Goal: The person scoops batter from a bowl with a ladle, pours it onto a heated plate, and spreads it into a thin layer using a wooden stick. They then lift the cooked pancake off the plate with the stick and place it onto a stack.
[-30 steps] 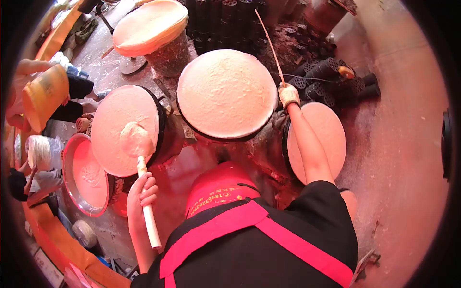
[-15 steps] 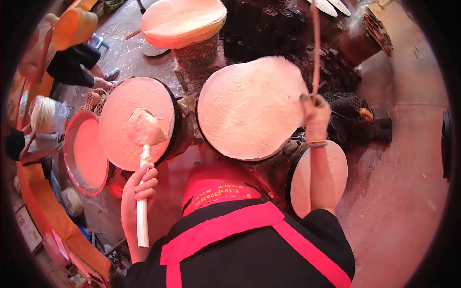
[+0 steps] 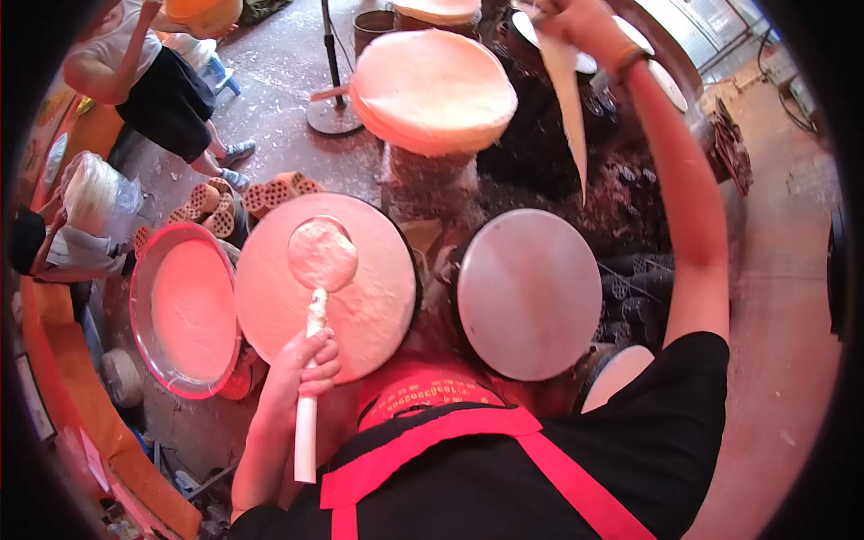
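My left hand [image 3: 306, 369] is closed round the pale handle of a ladle [image 3: 307, 441]. Its round head, coated in batter, is over the batter-covered left griddle [image 3: 373, 310]. High at the upper right, my right hand [image 3: 589, 31] grips a thin flatbread sheet [image 3: 564, 99], which hangs as a narrow pale wedge, nearly edge-on. Below it, the right griddle [image 3: 529, 295] shows a bare grey surface with a faint brown streak. A red-rimmed basin [image 3: 193, 310] of batter stands left of the left griddle.
A stack of round flatbreads [image 3: 434, 90] is ahead, beyond the griddles. Perforated briquettes [image 3: 220, 202] lie behind the left griddle, and dark ones [image 3: 634, 292] lie right. Another griddle [image 3: 621, 373] is partly behind my right arm. A person [image 3: 148, 76] stands at upper left.
My right hand has risen from the right griddle's edge, taking the flatbread off it. The thin stick seen at that hand no longer shows. My left hand still grips the ladle over the left griddle.
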A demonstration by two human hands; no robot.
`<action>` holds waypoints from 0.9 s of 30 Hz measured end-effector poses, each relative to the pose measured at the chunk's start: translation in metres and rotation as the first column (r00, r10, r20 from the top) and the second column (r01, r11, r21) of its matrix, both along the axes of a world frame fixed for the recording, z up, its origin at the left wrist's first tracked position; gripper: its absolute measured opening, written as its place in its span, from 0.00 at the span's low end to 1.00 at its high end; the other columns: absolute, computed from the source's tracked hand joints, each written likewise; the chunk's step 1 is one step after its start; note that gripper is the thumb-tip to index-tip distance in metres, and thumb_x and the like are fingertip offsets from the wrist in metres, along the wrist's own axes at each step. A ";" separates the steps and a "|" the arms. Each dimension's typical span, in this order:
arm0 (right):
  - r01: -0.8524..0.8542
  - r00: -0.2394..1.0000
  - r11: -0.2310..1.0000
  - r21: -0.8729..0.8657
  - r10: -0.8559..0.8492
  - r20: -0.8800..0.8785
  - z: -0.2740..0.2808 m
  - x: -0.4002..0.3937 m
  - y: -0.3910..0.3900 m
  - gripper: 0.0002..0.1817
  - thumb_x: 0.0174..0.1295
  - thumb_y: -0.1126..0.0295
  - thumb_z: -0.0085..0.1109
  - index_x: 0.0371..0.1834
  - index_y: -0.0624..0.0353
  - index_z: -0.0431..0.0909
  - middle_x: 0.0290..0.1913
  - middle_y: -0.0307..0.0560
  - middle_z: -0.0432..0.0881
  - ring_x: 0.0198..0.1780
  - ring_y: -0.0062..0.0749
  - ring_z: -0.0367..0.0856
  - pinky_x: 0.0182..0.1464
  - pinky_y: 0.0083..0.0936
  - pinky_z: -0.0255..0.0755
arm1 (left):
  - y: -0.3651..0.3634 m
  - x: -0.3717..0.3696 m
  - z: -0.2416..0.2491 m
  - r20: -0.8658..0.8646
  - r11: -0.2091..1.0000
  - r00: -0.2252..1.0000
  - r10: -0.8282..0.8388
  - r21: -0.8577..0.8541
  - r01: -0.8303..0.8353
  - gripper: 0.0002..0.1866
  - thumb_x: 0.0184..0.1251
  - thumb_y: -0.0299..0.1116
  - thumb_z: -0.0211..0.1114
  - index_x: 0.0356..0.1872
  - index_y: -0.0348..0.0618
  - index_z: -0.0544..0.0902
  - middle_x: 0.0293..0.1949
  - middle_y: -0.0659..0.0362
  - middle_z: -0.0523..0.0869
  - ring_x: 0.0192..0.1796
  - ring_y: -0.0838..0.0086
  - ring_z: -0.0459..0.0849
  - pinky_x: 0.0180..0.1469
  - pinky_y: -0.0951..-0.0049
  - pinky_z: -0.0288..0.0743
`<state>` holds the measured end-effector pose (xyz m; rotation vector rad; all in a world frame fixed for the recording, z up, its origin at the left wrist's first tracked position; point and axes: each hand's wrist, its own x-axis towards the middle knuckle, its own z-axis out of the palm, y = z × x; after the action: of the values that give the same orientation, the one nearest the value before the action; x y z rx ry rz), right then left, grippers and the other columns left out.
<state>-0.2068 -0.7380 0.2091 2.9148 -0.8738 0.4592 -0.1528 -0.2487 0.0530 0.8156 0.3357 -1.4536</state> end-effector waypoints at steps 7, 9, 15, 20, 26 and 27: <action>-0.131 0.948 0.987 -0.092 0.098 -0.303 -0.195 0.135 0.030 0.13 0.64 0.66 0.46 0.36 0.51 0.84 0.37 0.52 0.86 0.38 0.48 0.86 0.41 0.45 0.79 | -0.005 0.073 0.003 0.097 0.998 0.995 0.008 0.063 -0.014 0.05 0.76 0.30 0.51 0.40 0.44 0.65 0.25 0.64 0.65 0.16 0.89 0.59 0.12 0.89 0.52; -0.202 0.968 0.973 -0.115 0.180 -0.176 -0.261 0.151 0.027 0.10 0.61 0.66 0.48 0.31 0.51 0.81 0.31 0.52 0.85 0.32 0.46 0.86 0.34 0.43 0.80 | -0.007 0.085 0.005 0.130 0.996 0.991 0.019 0.080 -0.029 0.05 0.75 0.30 0.51 0.40 0.44 0.65 0.25 0.65 0.65 0.16 0.89 0.59 0.12 0.89 0.52; -0.159 0.987 0.987 -0.032 0.160 0.030 -0.283 0.173 0.068 0.20 0.61 0.51 0.52 0.33 0.57 0.81 0.32 0.51 0.85 0.34 0.46 0.86 0.36 0.40 0.79 | -0.010 0.087 0.018 0.188 0.993 0.982 0.028 0.107 -0.049 0.04 0.75 0.29 0.51 0.42 0.43 0.64 0.26 0.64 0.65 0.16 0.89 0.58 0.12 0.89 0.52; -0.003 0.976 0.981 0.193 -0.039 0.213 -0.258 0.138 0.102 0.20 0.62 0.50 0.53 0.44 0.55 0.79 0.39 0.54 0.84 0.41 0.47 0.85 0.43 0.39 0.77 | -0.021 0.055 0.037 0.256 0.994 0.964 -0.069 0.100 0.045 0.04 0.75 0.29 0.50 0.42 0.44 0.65 0.26 0.64 0.65 0.16 0.89 0.58 0.12 0.89 0.52; -0.304 0.744 0.601 0.739 -0.335 0.578 -0.241 -0.144 0.159 0.25 0.59 0.69 0.49 0.63 0.59 0.72 0.50 0.60 0.82 0.56 0.49 0.79 0.58 0.35 0.69 | -0.048 -0.029 0.064 0.397 0.935 0.848 -0.351 0.104 0.338 0.10 0.70 0.26 0.51 0.49 0.42 0.66 0.24 0.65 0.64 0.15 0.87 0.58 0.11 0.86 0.51; -0.099 0.798 0.633 0.768 -0.410 0.441 -0.263 -0.207 0.169 0.26 0.59 0.70 0.50 0.63 0.59 0.72 0.41 0.53 0.84 0.44 0.39 0.83 0.48 0.30 0.74 | -0.055 -0.046 0.066 0.409 0.914 0.822 -0.396 0.094 0.394 0.12 0.68 0.26 0.51 0.51 0.42 0.66 0.24 0.65 0.64 0.15 0.87 0.58 0.11 0.86 0.50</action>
<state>-0.4141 -0.5685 -0.0538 3.3800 -1.8096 1.3243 -0.1983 -0.3037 0.1189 1.2293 -0.1741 -1.6053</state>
